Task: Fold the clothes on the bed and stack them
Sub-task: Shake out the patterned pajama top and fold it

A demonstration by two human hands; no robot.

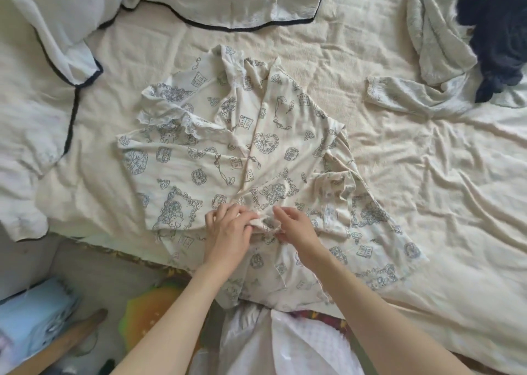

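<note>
A cream garment with a blue-grey print (256,157) lies spread and rumpled on the bed, its near end hanging over the bed's front edge. My left hand (228,232) and my right hand (296,229) meet at its near middle. Both pinch a small bunch of the fabric between them, fingers curled into the cloth. A pale greenish garment with a lace cuff (422,95) lies at the far right. A dark navy garment (496,32) is heaped partly on top of it.
The cream bed sheet (427,189) is wrinkled all over. Pillows with black piping (222,0) sit at the far edge and far left. Below the bed's left corner are a light blue box (34,312) and a wooden handle (77,334).
</note>
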